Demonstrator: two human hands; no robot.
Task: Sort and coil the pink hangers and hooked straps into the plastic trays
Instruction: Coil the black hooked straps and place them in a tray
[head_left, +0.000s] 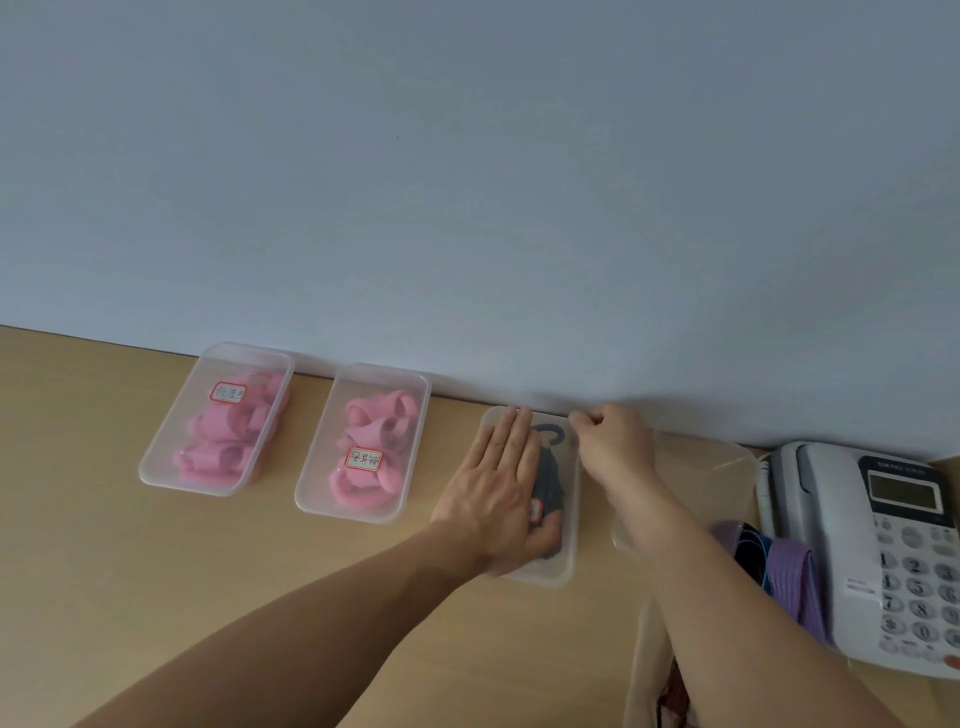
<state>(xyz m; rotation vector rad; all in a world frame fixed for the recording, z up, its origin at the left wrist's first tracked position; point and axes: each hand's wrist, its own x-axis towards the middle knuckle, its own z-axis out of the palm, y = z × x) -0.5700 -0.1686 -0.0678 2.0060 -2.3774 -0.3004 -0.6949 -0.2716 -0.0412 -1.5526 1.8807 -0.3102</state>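
Flanking hooked straps (548, 470) in a tray (569, 552) are left hand (500, 486), right hand (615, 442).

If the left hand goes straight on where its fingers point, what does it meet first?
Probably the wall: the left hand lies flat on the clear tray, its fingers reaching the far edge, and the wall looks close behind.

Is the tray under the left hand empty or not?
Not empty: a dark hooked strap lies in the tray, partly under the left hand.
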